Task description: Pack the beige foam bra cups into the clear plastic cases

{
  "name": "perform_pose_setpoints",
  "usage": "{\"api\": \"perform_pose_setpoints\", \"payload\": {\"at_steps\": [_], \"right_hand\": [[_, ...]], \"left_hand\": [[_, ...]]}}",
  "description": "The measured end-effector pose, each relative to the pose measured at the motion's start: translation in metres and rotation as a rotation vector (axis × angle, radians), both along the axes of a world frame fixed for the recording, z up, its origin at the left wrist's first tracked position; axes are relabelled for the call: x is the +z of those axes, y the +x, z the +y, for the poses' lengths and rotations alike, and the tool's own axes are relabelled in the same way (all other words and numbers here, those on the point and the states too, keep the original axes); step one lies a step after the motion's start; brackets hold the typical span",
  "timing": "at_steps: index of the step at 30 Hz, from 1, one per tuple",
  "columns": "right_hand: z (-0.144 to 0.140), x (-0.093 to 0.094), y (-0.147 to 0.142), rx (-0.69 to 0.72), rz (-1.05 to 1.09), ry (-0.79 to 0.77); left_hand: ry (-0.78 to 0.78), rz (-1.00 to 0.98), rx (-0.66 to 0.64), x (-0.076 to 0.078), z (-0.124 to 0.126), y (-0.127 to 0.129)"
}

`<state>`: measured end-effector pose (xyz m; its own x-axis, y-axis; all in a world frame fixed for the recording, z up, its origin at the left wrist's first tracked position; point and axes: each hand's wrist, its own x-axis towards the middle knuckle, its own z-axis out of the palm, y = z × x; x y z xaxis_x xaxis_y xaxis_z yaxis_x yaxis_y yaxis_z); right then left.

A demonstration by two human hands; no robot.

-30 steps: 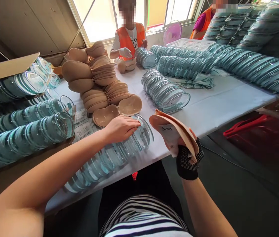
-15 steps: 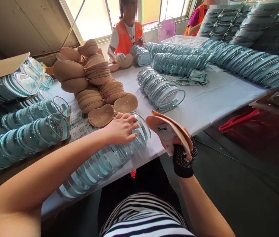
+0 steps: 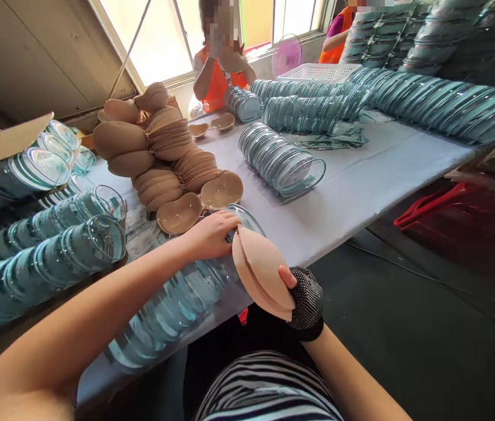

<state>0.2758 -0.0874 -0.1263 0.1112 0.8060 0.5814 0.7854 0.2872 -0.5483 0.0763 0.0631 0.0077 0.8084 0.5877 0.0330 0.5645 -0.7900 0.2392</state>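
My left hand (image 3: 210, 234) rests on the front end of a long row of nested clear plastic shells (image 3: 172, 304) lying on the white table (image 3: 361, 193), fingers curled over the foremost shell's rim. My right hand (image 3: 300, 298), in a black dotted fingerless glove, grips a pair of beige foam cups (image 3: 261, 272) pressed together, held right against that front shell. Two single beige cups (image 3: 201, 202) lie open side up just behind my left hand, in front of a tall pile of stacked beige cups (image 3: 159, 146).
More rows of clear shells lie at the left (image 3: 41, 257), mid-table (image 3: 280, 161) and along the right (image 3: 426, 105). Paper slips (image 3: 142, 234) lie by the left rows. A person in an orange vest (image 3: 216, 70) works at the far end; another person's orange sleeve (image 3: 335, 41) shows behind.
My right hand has swung the beige cup pair left and down, from beside the table's edge to the front shell of the row. My left hand stayed on the shells.
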Motion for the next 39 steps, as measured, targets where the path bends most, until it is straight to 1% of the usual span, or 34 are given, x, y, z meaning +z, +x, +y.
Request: {"api": "perform_pose_setpoints", "payload": {"at_steps": [3, 5, 7, 10, 12, 13, 15, 17, 20, 21, 23, 24, 25, 26, 27, 29, 31, 32, 34, 37, 39], "right_hand": [[-0.002, 0.004, -0.003, -0.021, -0.112, 0.044], [-0.001, 0.013, -0.006, -0.047, -0.152, 0.001], [0.002, 0.028, -0.007, -0.061, -0.171, -0.110], [0.007, 0.058, -0.005, -0.086, -0.220, -0.317], [0.008, 0.072, -0.004, -0.106, -0.262, -0.396], [0.009, 0.077, -0.003, -0.106, -0.279, -0.412], [0.009, 0.079, -0.003, -0.105, -0.294, -0.420], [0.009, 0.077, -0.004, -0.098, -0.292, -0.430], [0.009, 0.073, -0.005, -0.074, -0.276, -0.475], [0.008, 0.074, -0.005, -0.067, -0.277, -0.488], [0.007, 0.077, -0.005, -0.057, -0.302, -0.507], [0.007, 0.081, -0.005, -0.056, -0.326, -0.516], [0.007, 0.085, -0.005, -0.059, -0.354, -0.531], [0.009, 0.091, -0.007, -0.061, -0.384, -0.553], [0.013, 0.097, -0.009, -0.055, -0.415, -0.588], [0.026, 0.110, -0.016, -0.015, -0.475, -0.669], [0.044, 0.118, -0.024, 0.031, -0.514, -0.697], [0.052, 0.119, -0.027, 0.034, -0.517, -0.680], [0.062, 0.113, -0.028, 0.001, -0.490, -0.613], [0.061, 0.090, -0.021, -0.042, -0.449, -0.520], [0.058, 0.073, -0.015, -0.036, -0.445, -0.461]], "left_hand": [[-0.015, -0.012, 0.015, -0.001, -0.001, -0.001], [-0.007, 0.017, 0.004, -0.003, 0.000, -0.002], [-0.004, 0.035, 0.021, -0.005, 0.002, -0.001], [-0.012, 0.019, 0.084, -0.007, 0.002, 0.000], [-0.001, 0.013, 0.114, -0.006, 0.001, 0.000], [0.008, 0.015, 0.118, -0.005, 0.001, 0.000], [0.027, 0.000, 0.112, -0.002, 0.000, 0.000], [0.019, -0.044, 0.085, 0.001, 0.001, -0.002], [-0.027, -0.175, 0.071, 0.002, 0.004, -0.006], [-0.007, -0.219, 0.090, 0.001, 0.006, -0.008], [0.090, -0.281, 0.174, -0.002, 0.010, -0.012], [0.112, -0.289, 0.217, -0.005, 0.012, -0.014], [0.080, -0.278, 0.247, -0.007, 0.014, -0.015], [-0.002, -0.257, 0.261, -0.010, 0.016, -0.016], [-0.117, -0.233, 0.254, -0.013, 0.018, -0.017], [-0.316, -0.207, 0.194, -0.017, 0.020, -0.018], [-0.387, -0.237, 0.137, -0.020, 0.022, -0.018], [-0.396, -0.268, 0.120, -0.022, 0.022, -0.018], [-0.402, -0.323, 0.124, -0.023, 0.023, -0.018], [-0.370, -0.296, 0.158, -0.022, 0.022, -0.017], [-0.345, -0.234, 0.141, -0.019, 0.021, -0.015]]}}
